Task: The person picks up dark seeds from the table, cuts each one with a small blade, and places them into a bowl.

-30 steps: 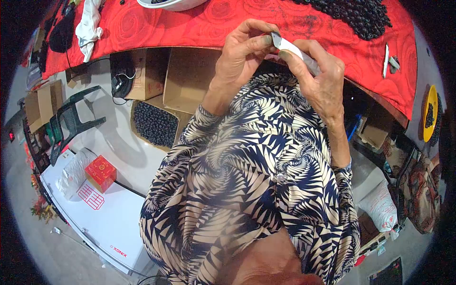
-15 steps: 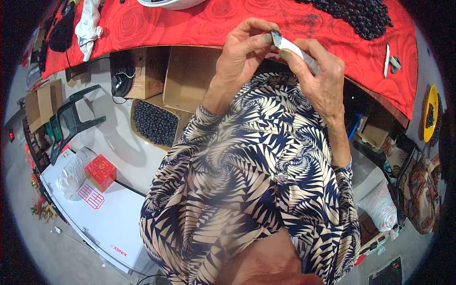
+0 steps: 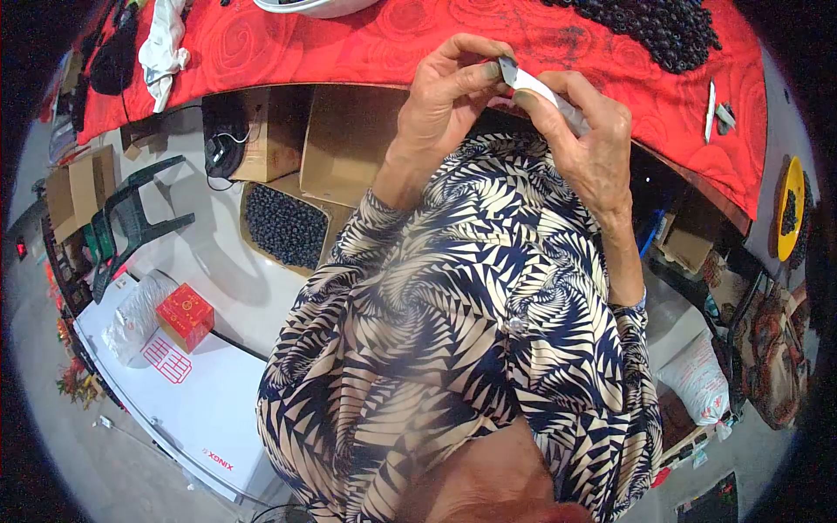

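My left hand (image 3: 446, 100) is closed in a pinch, thumb and forefinger at the small grey end of a white, narrow piece (image 3: 530, 85). My right hand (image 3: 588, 131) wraps its fingers and thumb round the other end of that white piece. Both hands are raised close together at the near edge of the red cloth (image 3: 349, 48). The thumb tips look dark-stained. Whether anything small sits between the left fingertips is hidden. The kind of the white piece does not show clearly.
A heap of small dark round pieces (image 3: 671, 35) lies on the cloth at far right, near a thin white object (image 3: 711, 112). A white bowl (image 3: 323, 7) stands at the top. Below left are an open box of dark pieces (image 3: 283, 227), a green chair (image 3: 131, 218) and a red box (image 3: 185, 315).
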`<state>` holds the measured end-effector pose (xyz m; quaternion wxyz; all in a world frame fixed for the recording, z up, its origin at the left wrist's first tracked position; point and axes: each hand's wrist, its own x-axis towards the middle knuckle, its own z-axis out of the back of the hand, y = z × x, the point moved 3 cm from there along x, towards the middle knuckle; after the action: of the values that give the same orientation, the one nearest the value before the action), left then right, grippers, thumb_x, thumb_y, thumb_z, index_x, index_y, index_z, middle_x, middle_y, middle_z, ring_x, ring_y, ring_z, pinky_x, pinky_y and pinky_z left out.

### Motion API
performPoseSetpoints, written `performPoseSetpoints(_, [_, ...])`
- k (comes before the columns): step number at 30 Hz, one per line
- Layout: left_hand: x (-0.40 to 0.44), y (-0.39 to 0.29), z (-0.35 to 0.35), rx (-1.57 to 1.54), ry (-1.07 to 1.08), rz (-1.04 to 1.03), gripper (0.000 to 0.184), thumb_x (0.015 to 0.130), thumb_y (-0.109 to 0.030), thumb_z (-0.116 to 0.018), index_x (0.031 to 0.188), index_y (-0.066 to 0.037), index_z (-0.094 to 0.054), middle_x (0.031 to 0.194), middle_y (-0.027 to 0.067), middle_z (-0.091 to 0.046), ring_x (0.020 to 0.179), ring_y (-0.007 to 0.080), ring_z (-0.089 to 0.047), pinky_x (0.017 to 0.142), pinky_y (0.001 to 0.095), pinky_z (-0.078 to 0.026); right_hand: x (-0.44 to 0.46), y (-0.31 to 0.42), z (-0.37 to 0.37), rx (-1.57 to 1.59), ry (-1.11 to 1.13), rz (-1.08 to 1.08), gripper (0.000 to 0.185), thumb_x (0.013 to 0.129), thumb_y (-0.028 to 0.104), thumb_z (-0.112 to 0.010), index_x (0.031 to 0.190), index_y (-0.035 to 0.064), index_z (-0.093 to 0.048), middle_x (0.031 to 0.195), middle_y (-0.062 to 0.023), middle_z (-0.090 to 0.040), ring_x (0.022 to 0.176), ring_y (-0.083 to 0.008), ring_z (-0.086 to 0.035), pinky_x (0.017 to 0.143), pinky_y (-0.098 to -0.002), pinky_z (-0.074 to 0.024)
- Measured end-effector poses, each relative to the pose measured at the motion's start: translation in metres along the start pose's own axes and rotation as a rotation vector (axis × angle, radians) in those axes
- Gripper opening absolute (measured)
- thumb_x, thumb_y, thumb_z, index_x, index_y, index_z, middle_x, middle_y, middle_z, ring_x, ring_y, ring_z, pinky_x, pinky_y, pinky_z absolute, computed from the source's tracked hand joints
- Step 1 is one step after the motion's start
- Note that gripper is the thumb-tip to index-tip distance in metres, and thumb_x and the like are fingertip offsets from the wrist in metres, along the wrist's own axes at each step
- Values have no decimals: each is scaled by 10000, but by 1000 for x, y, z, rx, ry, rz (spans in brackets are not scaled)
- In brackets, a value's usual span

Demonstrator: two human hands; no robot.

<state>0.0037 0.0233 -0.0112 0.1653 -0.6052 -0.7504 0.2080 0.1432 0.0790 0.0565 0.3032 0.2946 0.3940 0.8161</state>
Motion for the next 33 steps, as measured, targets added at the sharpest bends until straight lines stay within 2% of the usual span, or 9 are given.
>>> performPoseSetpoints(6, [-2,-2,-2,30,8,24,162,839,-15,-599,998,-9,-573,968,109,-624,830,170,-627,732,286,-534,2,0,1,33,41,-47,189,784,180,-685,836,10,-624,640,-124,-614,558,-199,-627,495,-305,-462])
performPoseSetpoints(15, [2,-5,1,113,32,-18,166,826,-28,-622,984,-1,-576,948,117,-625,799,156,-608,715,272,-519,3,2,3,54,32,-51,174,776,169,-684,839,15,-631,632,-123,-609,543,-206,-615,487,-311,-451])
performPoseSetpoints(18, [4,-6,-1,69,114,-23,171,817,-24,-632,975,6,-575,928,121,-619,789,157,-596,724,277,-517,5,0,8,-93,-53,84,171,773,168,-685,844,20,-635,637,-130,-607,553,-222,-617,497,-317,-456])
performPoseSetpoints(19, [3,-7,-3,44,150,-16,173,814,-23,-635,972,9,-574,921,121,-616,782,156,-591,728,279,-516,7,-8,16,-335,-202,70,179,799,177,-673,880,21,-637,647,-103,-621,568,-172,-611,509,-301,-453])
performPoseSetpoints(21, [1,-12,-6,12,132,-4,186,815,-22,-633,988,13,-575,920,120,-610,776,159,-580,739,286,-514,12,-28,45,-147,-370,-164,192,827,182,-661,920,15,-635,665,-46,-628,583,-99,-577,514,-273,-441])
performPoseSetpoints(24, [1,-10,0,-70,79,26,260,815,-23,-633,1064,6,-565,943,104,-569,806,165,-531,749,255,-473,7,-18,44,-10,-502,21,200,839,172,-656,935,-2,-629,679,-12,-621,600,-57,-539,520,-241,-432])
performPoseSetpoints(26, [3,-7,3,-98,60,66,341,819,-40,-634,1143,14,-542,1000,117,-557,922,202,-555,746,238,-474,6,-14,35,-25,-446,51,200,824,160,-671,908,-16,-626,684,-42,-629,612,-73,-567,536,-223,-445])
performPoseSetpoints(29, [0,-11,-3,-10,20,61,315,842,-74,-618,1135,14,-542,1051,146,-562,987,240,-566,766,244,-496,7,-16,26,6,-382,45,200,811,170,-685,892,-4,-627,661,-62,-629,600,-92,-592,523,-234,-455])
performPoseSetpoints(33, [2,-10,5,-71,19,80,254,874,-61,-570,1115,18,-552,1051,161,-580,936,239,-593,801,257,-513,5,-15,20,12,-320,-22,207,801,177,-691,889,1,-629,665,-77,-636,591,-107,-600,520,-247,-458])
